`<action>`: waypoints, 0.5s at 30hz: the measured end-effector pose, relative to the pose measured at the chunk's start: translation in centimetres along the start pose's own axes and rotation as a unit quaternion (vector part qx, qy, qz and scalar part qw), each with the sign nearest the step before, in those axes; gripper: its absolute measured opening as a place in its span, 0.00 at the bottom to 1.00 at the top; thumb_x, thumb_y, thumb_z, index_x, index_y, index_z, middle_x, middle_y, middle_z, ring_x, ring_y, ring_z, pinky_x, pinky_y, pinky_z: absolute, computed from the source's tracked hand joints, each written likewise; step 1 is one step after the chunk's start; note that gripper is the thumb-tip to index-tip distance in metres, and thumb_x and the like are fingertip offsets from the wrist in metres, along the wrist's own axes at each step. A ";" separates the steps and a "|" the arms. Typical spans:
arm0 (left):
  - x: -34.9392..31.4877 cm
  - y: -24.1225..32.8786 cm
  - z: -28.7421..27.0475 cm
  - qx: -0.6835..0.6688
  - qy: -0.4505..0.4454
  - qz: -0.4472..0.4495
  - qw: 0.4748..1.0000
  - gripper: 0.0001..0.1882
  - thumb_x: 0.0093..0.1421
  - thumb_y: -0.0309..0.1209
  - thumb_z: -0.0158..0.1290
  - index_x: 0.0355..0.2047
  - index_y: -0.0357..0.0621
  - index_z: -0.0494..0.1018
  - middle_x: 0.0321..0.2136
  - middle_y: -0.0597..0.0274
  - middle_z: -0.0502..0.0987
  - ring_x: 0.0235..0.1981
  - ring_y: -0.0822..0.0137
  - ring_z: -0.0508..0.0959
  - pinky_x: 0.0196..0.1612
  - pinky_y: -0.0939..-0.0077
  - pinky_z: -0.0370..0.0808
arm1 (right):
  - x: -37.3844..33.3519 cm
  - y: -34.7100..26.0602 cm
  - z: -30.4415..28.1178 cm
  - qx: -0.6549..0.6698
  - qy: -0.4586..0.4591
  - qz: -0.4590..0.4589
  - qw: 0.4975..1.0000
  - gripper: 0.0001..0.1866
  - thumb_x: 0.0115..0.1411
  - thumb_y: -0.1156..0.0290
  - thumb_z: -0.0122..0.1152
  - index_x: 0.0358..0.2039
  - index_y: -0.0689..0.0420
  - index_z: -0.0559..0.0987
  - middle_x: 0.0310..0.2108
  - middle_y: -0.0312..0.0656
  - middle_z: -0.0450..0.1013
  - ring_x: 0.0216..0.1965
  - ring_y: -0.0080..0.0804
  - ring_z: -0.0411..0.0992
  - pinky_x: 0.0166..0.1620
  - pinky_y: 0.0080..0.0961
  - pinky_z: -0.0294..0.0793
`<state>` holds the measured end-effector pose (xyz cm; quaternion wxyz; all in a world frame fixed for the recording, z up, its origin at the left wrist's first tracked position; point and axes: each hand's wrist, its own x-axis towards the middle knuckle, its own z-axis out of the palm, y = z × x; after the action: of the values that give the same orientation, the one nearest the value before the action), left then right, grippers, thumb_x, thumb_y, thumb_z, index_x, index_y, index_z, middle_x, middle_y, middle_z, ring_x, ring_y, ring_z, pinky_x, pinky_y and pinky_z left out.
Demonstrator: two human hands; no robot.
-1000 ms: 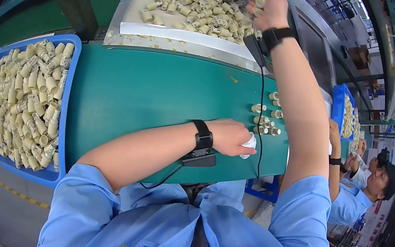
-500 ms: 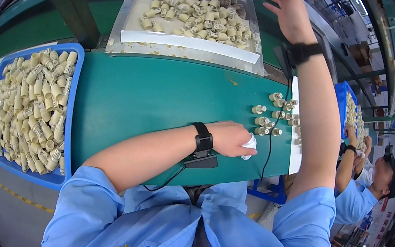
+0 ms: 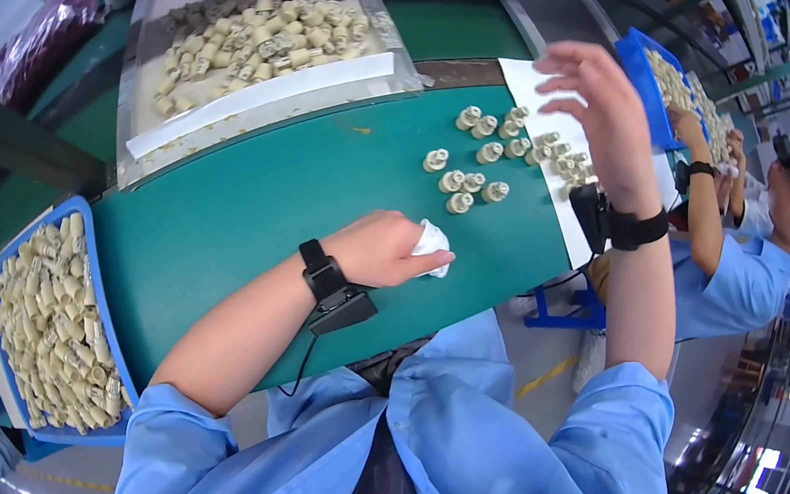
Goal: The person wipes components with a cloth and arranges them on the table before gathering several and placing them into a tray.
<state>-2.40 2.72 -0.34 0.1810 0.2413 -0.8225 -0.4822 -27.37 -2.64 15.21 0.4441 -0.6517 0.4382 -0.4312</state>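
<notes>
Ur right hand (image 3: 600, 114) came back from tray (image 3: 265, 92), fingers spread, empty. Left hand (image 3: 385, 246) pinches white cloth (image 3: 433, 244). Wiping step, I think; next grab small cap (image 3: 460, 202).

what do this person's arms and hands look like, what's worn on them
Both hands are bare, no gloves. The left hand and right hand each have a black wristband: the left band carries a small black box with a thin black cable trailing toward the body, the right band holds a similar black box. Short light blue sleeves of a collared work shirt cover the upper arms; forearms are uncovered.
</notes>
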 end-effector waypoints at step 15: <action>0.2 0.4 0.1 0.001 -0.018 -0.007 1.000 0.13 0.65 0.39 0.52 0.32 0.46 0.80 0.24 0.55 0.79 0.26 0.56 0.79 0.31 0.66 0.74 | -6.2 7.9 6.1 -0.543 -0.020 -0.068 0.836 0.42 0.47 0.46 0.70 0.59 0.48 0.66 0.54 0.53 0.63 0.48 0.50 0.72 0.41 0.40 0.78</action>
<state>-2.66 2.84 0.02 0.1622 0.2385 -0.8242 -0.4873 -24.55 2.76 5.14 -0.0030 -0.8249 0.5478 -0.1395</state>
